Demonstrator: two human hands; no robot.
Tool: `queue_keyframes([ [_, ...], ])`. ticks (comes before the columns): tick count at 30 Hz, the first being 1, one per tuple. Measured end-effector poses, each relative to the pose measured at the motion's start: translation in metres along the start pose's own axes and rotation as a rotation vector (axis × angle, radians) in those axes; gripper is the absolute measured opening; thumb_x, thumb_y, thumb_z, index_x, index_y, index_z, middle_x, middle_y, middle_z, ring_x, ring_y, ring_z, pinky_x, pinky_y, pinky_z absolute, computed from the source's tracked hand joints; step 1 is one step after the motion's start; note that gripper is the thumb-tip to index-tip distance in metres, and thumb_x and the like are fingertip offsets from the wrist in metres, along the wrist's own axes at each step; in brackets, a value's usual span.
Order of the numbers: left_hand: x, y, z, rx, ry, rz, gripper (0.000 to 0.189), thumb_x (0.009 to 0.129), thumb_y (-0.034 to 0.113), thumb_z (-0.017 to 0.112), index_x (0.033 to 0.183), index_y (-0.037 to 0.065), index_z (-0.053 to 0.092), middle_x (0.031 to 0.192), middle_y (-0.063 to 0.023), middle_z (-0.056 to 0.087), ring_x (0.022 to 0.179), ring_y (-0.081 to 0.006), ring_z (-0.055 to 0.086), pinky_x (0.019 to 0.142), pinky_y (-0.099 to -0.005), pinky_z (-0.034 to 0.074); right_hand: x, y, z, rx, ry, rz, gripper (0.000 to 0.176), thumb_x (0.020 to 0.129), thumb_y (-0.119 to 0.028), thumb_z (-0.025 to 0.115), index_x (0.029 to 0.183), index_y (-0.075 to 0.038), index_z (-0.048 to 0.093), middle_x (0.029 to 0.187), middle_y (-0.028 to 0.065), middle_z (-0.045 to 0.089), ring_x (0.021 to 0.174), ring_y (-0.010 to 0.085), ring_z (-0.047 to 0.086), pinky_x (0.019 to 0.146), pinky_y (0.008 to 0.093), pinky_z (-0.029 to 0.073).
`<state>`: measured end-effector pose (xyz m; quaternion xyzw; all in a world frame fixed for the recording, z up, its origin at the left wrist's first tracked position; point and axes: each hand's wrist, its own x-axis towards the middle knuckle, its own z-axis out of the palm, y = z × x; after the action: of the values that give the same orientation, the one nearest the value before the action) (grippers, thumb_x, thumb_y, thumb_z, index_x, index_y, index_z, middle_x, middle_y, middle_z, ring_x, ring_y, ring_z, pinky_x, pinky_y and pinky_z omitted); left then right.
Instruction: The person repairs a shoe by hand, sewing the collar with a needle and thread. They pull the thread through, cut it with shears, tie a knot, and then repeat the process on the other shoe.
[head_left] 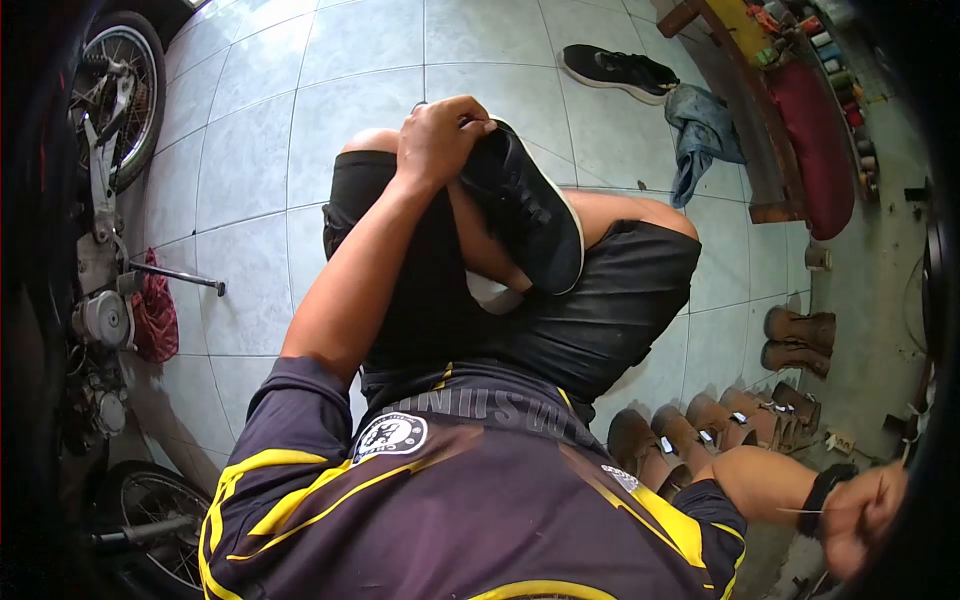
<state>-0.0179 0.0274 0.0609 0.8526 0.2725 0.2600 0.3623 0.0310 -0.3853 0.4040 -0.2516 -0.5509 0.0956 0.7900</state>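
One black shoe (pixel 530 215) | left hand (pixel 438 140) grips it — shirt crest (pixel 390 437) unreadable

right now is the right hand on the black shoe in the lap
No, the left hand grips the black shoe; the right hand is far off to the side.

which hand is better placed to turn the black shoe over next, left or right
Left, probably. The left hand grips the black shoe, fingers curled over its end. The right hand is far out to the side, closed on what looks like thread.
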Motion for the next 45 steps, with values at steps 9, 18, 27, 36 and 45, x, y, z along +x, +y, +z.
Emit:
queue_keyframes([
  [9,0.012,0.004,0.031,-0.453,-0.044,-0.139,0.018,0.084,0.019,0.083,0.091,0.004,0.077,0.080,-0.0057,0.075,0.070,-0.0085,0.066,0.066,-0.0244,0.051,0.021,-0.028,-0.211,-0.398,0.422,0.404,0.007,0.104,-0.013,0.055,0.101,-0.006,0.055,0.074,-0.0031,0.033,0.061,0.0083,0.025,0.054,0.0263,0.021],
  [18,0.015,0.014,0.027,-0.457,0.126,0.111,0.012,0.078,0.006,0.085,0.087,0.002,0.078,0.086,-0.0060,0.076,0.084,-0.0163,0.069,0.075,-0.0293,0.052,-0.101,0.228,-0.321,-1.206,0.096,0.962,0.018,0.098,-0.018,0.066,0.109,-0.004,0.071,0.089,0.0019,0.067,0.085,0.0128,0.064,0.078,0.0283,0.050],
  [27,0.023,0.006,0.032,-0.514,0.009,0.028,0.015,0.076,0.005,0.087,0.086,0.000,0.077,0.089,-0.0092,0.073,0.086,-0.0189,0.068,0.078,-0.0304,0.053,-0.083,0.394,-0.160,-0.678,-0.375,0.833,0.039,0.089,-0.014,0.076,0.124,-0.001,0.070,0.124,0.0172,0.069,0.109,0.0301,0.068,0.095,0.0365,0.053],
  [36,0.022,-0.005,0.034,-0.742,-0.123,-0.245,0.041,0.075,0.001,0.088,0.112,0.001,0.071,0.102,-0.0077,0.073,0.100,-0.0179,0.068,0.091,-0.0305,0.055,-0.116,0.456,-0.156,-0.349,-0.139,0.918,0.015,0.083,-0.007,0.084,0.097,-0.003,0.080,0.097,0.0059,0.076,0.085,0.0126,0.070,0.071,0.0259,0.054],
  [45,0.017,-0.018,0.041,-0.783,-0.128,-0.203,0.035,0.083,-0.009,0.077,0.116,-0.003,0.068,0.113,-0.0105,0.073,0.107,-0.0185,0.068,0.098,-0.0307,0.054,-0.102,0.460,-0.161,-0.531,-0.237,0.717,0.008,0.089,-0.004,0.077,0.097,-0.003,0.076,0.091,0.0049,0.076,0.081,0.0124,0.070,0.072,0.0267,0.053],
])
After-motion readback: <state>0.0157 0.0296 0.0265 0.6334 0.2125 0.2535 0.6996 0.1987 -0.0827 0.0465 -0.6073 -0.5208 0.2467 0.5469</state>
